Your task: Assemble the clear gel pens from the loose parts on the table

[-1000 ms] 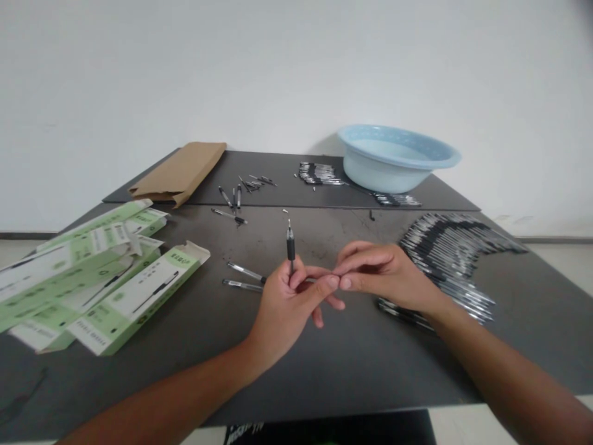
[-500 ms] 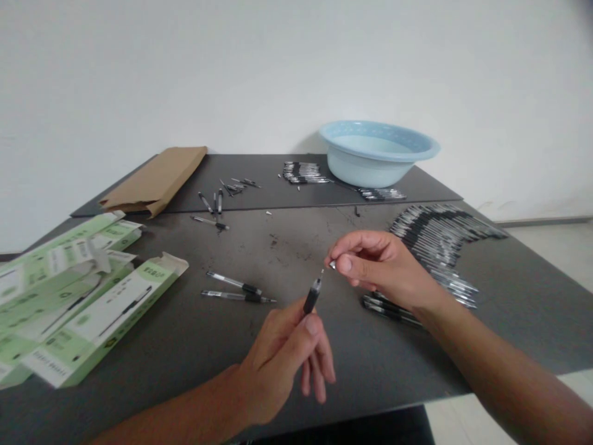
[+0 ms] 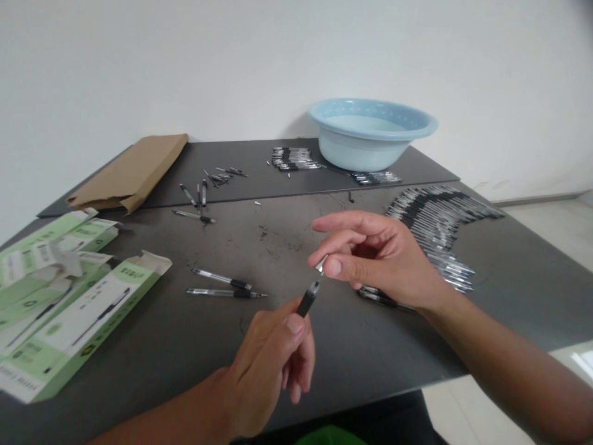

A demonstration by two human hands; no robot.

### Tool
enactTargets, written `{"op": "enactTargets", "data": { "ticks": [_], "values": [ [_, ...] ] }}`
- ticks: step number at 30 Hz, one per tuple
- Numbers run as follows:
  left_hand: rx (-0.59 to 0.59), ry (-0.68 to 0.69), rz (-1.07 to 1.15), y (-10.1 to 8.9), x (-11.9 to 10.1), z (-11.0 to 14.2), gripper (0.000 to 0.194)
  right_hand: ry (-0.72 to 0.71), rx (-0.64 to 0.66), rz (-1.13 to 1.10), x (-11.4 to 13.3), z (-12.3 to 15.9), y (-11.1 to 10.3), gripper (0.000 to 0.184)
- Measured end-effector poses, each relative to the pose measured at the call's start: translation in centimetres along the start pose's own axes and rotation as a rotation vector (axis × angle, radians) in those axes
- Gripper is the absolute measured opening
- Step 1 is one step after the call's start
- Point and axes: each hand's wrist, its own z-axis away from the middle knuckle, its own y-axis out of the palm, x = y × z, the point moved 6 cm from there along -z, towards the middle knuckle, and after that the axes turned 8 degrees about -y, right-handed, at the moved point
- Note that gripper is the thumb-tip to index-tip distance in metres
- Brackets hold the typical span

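My left hand (image 3: 273, 361) is closed around a pen (image 3: 307, 300) with a black grip, its front end tilted up and to the right. Between thumb and fingertip, my right hand (image 3: 370, 259) pinches a small silver cone-shaped pen tip (image 3: 320, 264). The cone is right at the pen's front end; whether they touch I cannot tell. Left of my hands lie two clear pens with black grips, the nearer pen (image 3: 227, 293) showing its refill point. Behind my right wrist spreads a large row of pens (image 3: 430, 228).
Green and white pen boxes (image 3: 92, 327) are piled at the left, with a brown paper bag (image 3: 132, 170) behind. A light blue basin (image 3: 370, 145) stands at the back right. Loose pen parts (image 3: 225, 176) and a bundle of pens (image 3: 294, 158) lie on the far grey table (image 3: 287, 228).
My right hand has brought the silver tip over to the pen's front end, its index finger now stretched out. The view has shifted slightly, so the table appears higher.
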Motion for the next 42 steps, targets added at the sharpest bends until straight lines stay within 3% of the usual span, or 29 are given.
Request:
{"op": "enactTargets", "data": {
  "ticks": [10, 20, 25, 30, 35, 39, 42],
  "values": [
    [-0.019, 0.002, -0.029, 0.1, -0.7, 0.2, 0.068, -0.031, -0.036, 0.205, 1.0, 0.3, -0.8, 0.04],
    [-0.022, 0.011, -0.192, 0.1, -1.3, -0.1, 0.065, 0.015, 0.095, 0.348, 1.3, 0.6, -0.9, 0.04],
    [-0.066, 0.078, -0.286, 0.5, -2.4, -0.4, 0.054, -0.016, 0.082, 0.447, 1.1, 0.6, -0.7, 0.035],
    [-0.01, 0.125, -0.266, 0.9, -2.3, -0.7, 0.048, -0.045, 0.02, 0.355, 0.0, 0.4, -0.1, 0.027],
    [-0.039, 0.157, -0.171, 0.8, -2.6, -0.8, 0.046, -0.09, 0.086, 0.214, -0.7, 0.2, 1.1, 0.017],
    [-0.034, 0.144, -0.218, 1.0, -2.8, -0.9, 0.046, -0.055, -0.013, 0.179, -2.0, 0.5, 0.9, 0.007],
    [-0.036, 0.132, -0.237, 1.2, -2.9, -0.9, 0.047, -0.053, -0.038, 0.097, -2.6, 0.8, 0.8, 0.028]
  ]
}}
